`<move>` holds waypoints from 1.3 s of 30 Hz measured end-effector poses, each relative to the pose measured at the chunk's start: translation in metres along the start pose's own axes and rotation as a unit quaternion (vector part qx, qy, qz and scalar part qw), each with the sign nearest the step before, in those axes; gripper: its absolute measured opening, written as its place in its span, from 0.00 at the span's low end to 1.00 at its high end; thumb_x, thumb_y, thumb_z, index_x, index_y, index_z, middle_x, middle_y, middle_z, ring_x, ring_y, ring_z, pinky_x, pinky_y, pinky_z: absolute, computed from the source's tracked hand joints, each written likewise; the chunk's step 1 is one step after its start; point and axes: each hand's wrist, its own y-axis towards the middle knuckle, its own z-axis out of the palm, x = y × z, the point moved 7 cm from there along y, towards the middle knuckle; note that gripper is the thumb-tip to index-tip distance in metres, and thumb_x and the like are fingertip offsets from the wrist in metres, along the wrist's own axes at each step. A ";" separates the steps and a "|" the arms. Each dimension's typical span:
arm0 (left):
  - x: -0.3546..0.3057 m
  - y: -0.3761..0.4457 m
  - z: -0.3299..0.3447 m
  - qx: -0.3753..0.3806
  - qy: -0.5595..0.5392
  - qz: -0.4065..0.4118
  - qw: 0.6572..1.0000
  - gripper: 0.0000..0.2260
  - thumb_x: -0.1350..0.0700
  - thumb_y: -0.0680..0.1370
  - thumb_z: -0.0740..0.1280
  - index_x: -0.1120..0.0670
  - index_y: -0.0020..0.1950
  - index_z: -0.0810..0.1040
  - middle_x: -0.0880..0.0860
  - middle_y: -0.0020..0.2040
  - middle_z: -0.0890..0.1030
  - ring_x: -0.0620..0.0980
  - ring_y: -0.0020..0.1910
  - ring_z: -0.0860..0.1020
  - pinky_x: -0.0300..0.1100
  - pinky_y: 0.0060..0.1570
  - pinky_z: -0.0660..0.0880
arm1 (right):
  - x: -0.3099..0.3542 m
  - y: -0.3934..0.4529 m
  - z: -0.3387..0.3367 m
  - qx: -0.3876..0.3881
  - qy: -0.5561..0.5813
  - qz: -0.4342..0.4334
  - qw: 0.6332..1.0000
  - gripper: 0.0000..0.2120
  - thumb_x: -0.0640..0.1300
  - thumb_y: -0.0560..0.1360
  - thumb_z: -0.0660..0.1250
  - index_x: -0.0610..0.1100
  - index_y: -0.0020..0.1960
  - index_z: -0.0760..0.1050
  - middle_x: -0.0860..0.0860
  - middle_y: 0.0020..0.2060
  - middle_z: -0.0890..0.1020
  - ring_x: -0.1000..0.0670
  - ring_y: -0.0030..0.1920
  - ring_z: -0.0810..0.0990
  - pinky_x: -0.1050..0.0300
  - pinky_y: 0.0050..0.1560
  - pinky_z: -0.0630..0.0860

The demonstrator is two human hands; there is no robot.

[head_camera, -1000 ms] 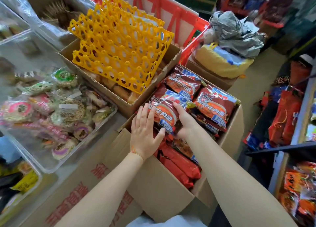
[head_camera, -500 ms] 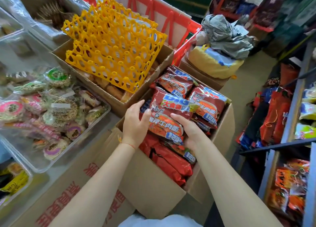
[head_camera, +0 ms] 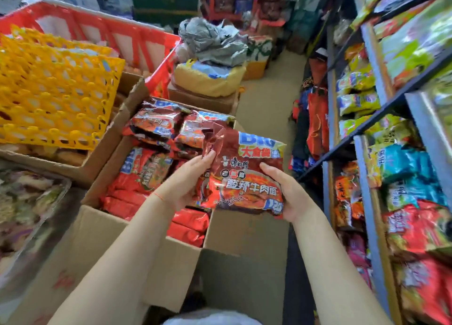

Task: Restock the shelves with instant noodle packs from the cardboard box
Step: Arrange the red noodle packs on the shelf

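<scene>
A red instant noodle pack [head_camera: 247, 175] with "BIG" in blue is held up above the right side of the open cardboard box [head_camera: 105, 229]. My left hand [head_camera: 186, 180] grips its left edge and my right hand [head_camera: 288, 192] grips its lower right edge. Several more red noodle packs [head_camera: 156, 126] lie in the box, some flat, some on edge. The shelves [head_camera: 367, 183] stand on the right, stocked with green, blue and red packs.
A yellow egg tray stack [head_camera: 56, 87] sits in another carton at left, beside a red crate [head_camera: 137, 41]. A clear tub of wrapped snacks [head_camera: 27, 202] is at far left. A yellow bag under grey plastic [head_camera: 210, 55] stands behind the box. Narrow floor aisle [head_camera: 266, 109] between box and shelves.
Both hands have lifted one noodle pack out of the box and carried it to the right. The view has turned right, bringing the shelves into sight.
</scene>
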 end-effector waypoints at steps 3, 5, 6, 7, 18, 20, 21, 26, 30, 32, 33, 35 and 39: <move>0.004 0.008 0.056 0.007 0.019 0.030 0.999 0.15 0.49 0.81 0.65 0.58 0.62 0.78 0.53 0.50 0.86 0.47 0.40 0.85 0.39 0.37 0.81 | 0.000 -0.035 -0.054 -0.035 0.059 -0.030 0.997 0.24 0.51 0.73 0.70 0.40 0.64 0.77 0.40 0.57 0.84 0.40 0.55 0.84 0.46 0.53 0.82; 0.012 0.010 0.095 0.004 0.040 0.034 0.999 0.14 0.52 0.80 0.67 0.58 0.62 0.78 0.57 0.53 0.85 0.53 0.45 0.84 0.44 0.44 0.82 | 0.000 -0.062 -0.091 -0.055 0.085 -0.065 0.993 0.20 0.49 0.74 0.69 0.41 0.63 0.78 0.41 0.56 0.84 0.41 0.53 0.85 0.47 0.50 0.83; 0.016 0.010 0.114 0.009 0.053 0.042 0.998 0.13 0.52 0.80 0.68 0.57 0.61 0.79 0.59 0.55 0.85 0.57 0.50 0.83 0.49 0.51 0.82 | -0.002 -0.076 -0.111 -0.067 0.096 -0.080 0.990 0.19 0.47 0.75 0.68 0.41 0.64 0.78 0.41 0.56 0.84 0.41 0.53 0.85 0.46 0.51 0.83; 0.021 0.009 0.133 0.015 0.066 0.047 0.997 0.11 0.52 0.79 0.69 0.56 0.59 0.80 0.59 0.55 0.84 0.59 0.53 0.82 0.52 0.55 0.79 | -0.003 -0.090 -0.130 -0.080 0.106 -0.096 0.986 0.19 0.46 0.76 0.68 0.40 0.65 0.77 0.40 0.57 0.84 0.41 0.54 0.85 0.44 0.52 0.83; 0.013 -0.046 0.360 0.196 0.188 0.158 0.949 0.33 0.42 0.67 0.75 0.47 0.70 0.69 0.51 0.60 0.83 0.53 0.59 0.82 0.53 0.61 0.78 | 0.031 -0.262 -0.266 -0.252 0.153 -0.289 0.911 0.25 0.46 0.73 0.71 0.41 0.67 0.76 0.36 0.58 0.82 0.41 0.47 0.86 0.40 0.50 0.82; 0.008 -0.052 0.392 0.244 0.230 0.174 0.926 0.44 0.42 0.63 0.77 0.45 0.75 0.61 0.47 0.64 0.80 0.47 0.61 0.80 0.47 0.62 0.77 | 0.047 -0.289 -0.275 -0.293 0.142 -0.331 0.886 0.18 0.43 0.75 0.70 0.42 0.64 0.78 0.40 0.53 0.85 0.43 0.45 0.87 0.45 0.45 0.84; 0.006 -0.053 0.407 0.266 0.240 0.179 0.916 0.46 0.43 0.63 0.78 0.45 0.76 0.58 0.46 0.65 0.79 0.45 0.62 0.80 0.46 0.61 0.77 | 0.055 -0.300 -0.276 -0.307 0.137 -0.349 0.875 0.16 0.42 0.76 0.70 0.43 0.63 0.78 0.42 0.52 0.86 0.43 0.45 0.87 0.48 0.44 0.84; -0.009 -0.044 0.466 0.298 0.221 0.178 0.911 0.42 0.48 0.62 0.83 0.44 0.71 0.64 0.50 0.60 0.83 0.49 0.56 0.83 0.50 0.57 0.80 | 0.097 -0.329 -0.273 -0.423 0.046 -0.393 0.815 0.14 0.50 0.79 0.69 0.53 0.64 0.74 0.55 0.55 0.84 0.55 0.53 0.84 0.61 0.47 0.80; -0.040 -0.041 0.499 0.370 0.160 0.169 0.899 0.33 0.61 0.68 0.78 0.48 0.70 0.69 0.54 0.57 0.85 0.57 0.54 0.84 0.53 0.52 0.81 | 0.132 -0.368 -0.264 -0.521 -0.066 -0.433 0.732 0.12 0.54 0.77 0.70 0.56 0.59 0.74 0.56 0.53 0.82 0.56 0.55 0.81 0.50 0.59 0.78; -0.058 -0.046 0.516 0.418 0.148 0.191 0.876 0.34 0.60 0.67 0.78 0.49 0.70 0.70 0.56 0.58 0.84 0.60 0.55 0.83 0.56 0.54 0.81 | 0.147 -0.391 -0.261 -0.550 -0.097 -0.459 0.691 0.20 0.60 0.71 0.72 0.55 0.60 0.74 0.54 0.55 0.82 0.54 0.56 0.81 0.46 0.60 0.77; -0.066 -0.048 0.525 0.436 0.141 0.207 0.865 0.36 0.57 0.64 0.79 0.50 0.69 0.71 0.56 0.58 0.84 0.59 0.55 0.83 0.55 0.53 0.81 | 0.153 -0.403 -0.258 -0.557 -0.101 -0.479 0.671 0.23 0.61 0.69 0.73 0.55 0.61 0.73 0.54 0.55 0.83 0.53 0.57 0.81 0.47 0.60 0.78; -0.076 -0.048 0.544 0.458 0.139 0.238 0.845 0.37 0.49 0.60 0.79 0.49 0.68 0.72 0.53 0.56 0.85 0.55 0.54 0.84 0.51 0.50 0.82 | 0.160 -0.427 -0.253 -0.566 -0.102 -0.514 0.636 0.23 0.55 0.72 0.75 0.53 0.63 0.73 0.56 0.56 0.83 0.56 0.58 0.81 0.54 0.60 0.78; -0.073 -0.048 0.581 0.514 0.145 0.169 0.828 0.33 0.29 0.72 0.66 0.46 0.71 0.75 0.54 0.66 0.80 0.56 0.66 0.78 0.57 0.69 0.69 | 0.143 -0.465 -0.257 -0.594 -0.048 -0.550 0.585 0.16 0.52 0.75 0.73 0.54 0.62 0.77 0.60 0.58 0.83 0.58 0.61 0.80 0.62 0.61 0.74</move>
